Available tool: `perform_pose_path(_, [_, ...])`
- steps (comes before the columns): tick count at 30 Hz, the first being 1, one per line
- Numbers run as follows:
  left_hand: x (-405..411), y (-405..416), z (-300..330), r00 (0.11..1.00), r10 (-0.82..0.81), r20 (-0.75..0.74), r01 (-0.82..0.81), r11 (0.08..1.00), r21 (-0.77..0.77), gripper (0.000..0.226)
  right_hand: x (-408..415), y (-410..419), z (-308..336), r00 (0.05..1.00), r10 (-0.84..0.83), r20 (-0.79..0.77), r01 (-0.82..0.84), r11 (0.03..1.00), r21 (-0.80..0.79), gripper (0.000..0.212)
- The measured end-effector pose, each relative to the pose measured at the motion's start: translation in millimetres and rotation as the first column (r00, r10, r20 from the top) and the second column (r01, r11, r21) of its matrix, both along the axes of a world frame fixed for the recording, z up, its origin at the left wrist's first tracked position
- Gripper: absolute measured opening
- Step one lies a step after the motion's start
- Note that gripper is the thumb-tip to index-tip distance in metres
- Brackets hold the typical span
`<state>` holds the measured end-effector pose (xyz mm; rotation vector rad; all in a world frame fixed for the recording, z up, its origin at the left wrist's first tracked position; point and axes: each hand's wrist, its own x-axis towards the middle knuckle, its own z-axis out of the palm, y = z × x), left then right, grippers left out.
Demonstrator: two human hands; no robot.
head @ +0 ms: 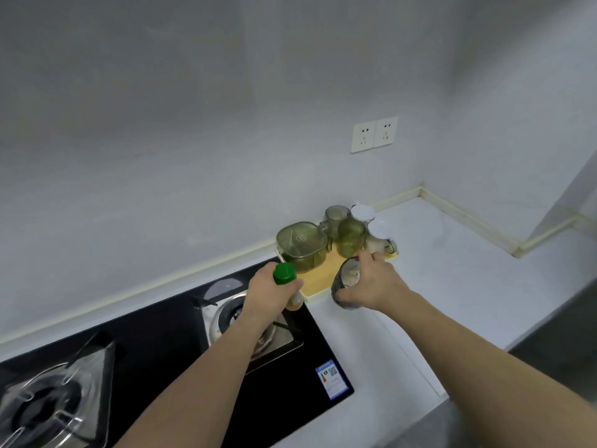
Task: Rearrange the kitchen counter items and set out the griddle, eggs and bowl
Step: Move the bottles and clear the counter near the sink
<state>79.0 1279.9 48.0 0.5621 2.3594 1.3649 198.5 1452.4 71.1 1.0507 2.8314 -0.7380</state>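
Both hands were out over the counter [452,286], near the R end of the black gas hob [168,344].

L hand [269,294] was wrapped round a bottle [292,294] w/ a green cap [284,273]; fingers curled about the neck just below the cap, yellowish body showing under the hand. Bottle was upright, over the hob's R edge, just beside the front L corner of the wooden tray [318,276].

R hand [371,282] gripped the bowl [347,286] by its rim: fingers curled over the far edge, thumb at the near side. Bowl was dark outside, tilted w/ its mouth toward the camera, pale inside; contents too blurred to tell. It was at the tray's front R corner, partly over the white counter; can't tell whether it touched the surface.

On the tray, at the back: a green lidded container [302,244] on the L, then a green ribbed cup [350,237], a grey-green mug [334,216] behind it, and 2 white-lidded jars [363,213] [378,232] at the R. All stood close together against the wall.

Hob had 2 burners: R burner [232,315] partly hidden by the L forearm, L burner [42,412] at the frame's lower L. A blue sticker [332,379] sat on the hob's front R corner. Double wall socket [374,134] was above the tray.
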Motion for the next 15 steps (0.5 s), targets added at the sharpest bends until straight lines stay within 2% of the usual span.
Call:
perform_pose_path(4, [-12.0,26.4,-1.6,0.997,0.077,0.008,-0.077,0.997,-0.022,0.022,-29.7,35.2,-16.1,1.0,-0.016,0.004,0.016,0.998,-0.068,0.088])
perform_pose_path(8, [-22.1,58.1,-11.9,0.994,0.109,-0.005,-0.109,0.994,-0.018,0.022,-56.0,66.5,-33.7,0.999,0.036,0.0,-0.036,0.997,-0.074,0.088])
perform_pose_path(11, [-27.6,77.4,-31.6,0.994,0.106,-0.017,-0.107,0.992,-0.073,0.024,-70.7,83.9,-45.2,0.995,0.096,0.007,-0.096,0.994,-0.052,0.091])
perform_pose_path(15, [-34.5,102.0,-51.4,0.99,0.131,0.043,-0.126,0.986,-0.109,0.024,-86.3,104.8,-60.1,0.988,0.148,0.042,-0.144,0.986,-0.089,0.095])
